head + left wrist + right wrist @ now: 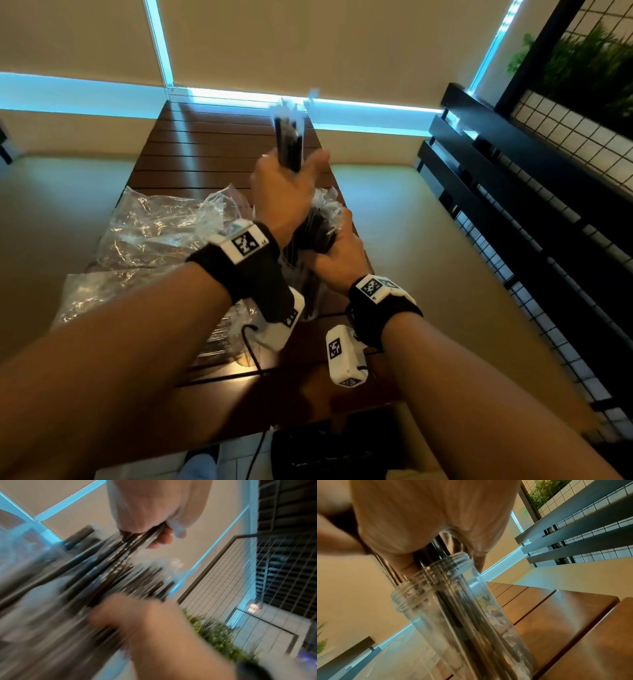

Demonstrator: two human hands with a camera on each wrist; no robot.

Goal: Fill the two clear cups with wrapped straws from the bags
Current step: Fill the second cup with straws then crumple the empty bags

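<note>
My left hand [291, 171] grips a bundle of black wrapped straws [290, 140] that points up, raised above the table. In the left wrist view its fingers [163, 539] curl round that bundle [137, 543]. Just below, my right hand [330, 241] grips a second bundle [313, 229], which stands in a clear cup [303, 291] on the table. The right wrist view shows the cup's threaded rim [426, 582] right under my palm, with dark straws [464, 615] inside. I see only this one cup.
Crumpled clear plastic bags [154, 233] lie on the left of the slatted wooden table [205, 154]. A black slatted rail [513, 171] and a wire grid with a plant [589, 68] stand to the right. A black cable [253, 356] trails over the table's near edge.
</note>
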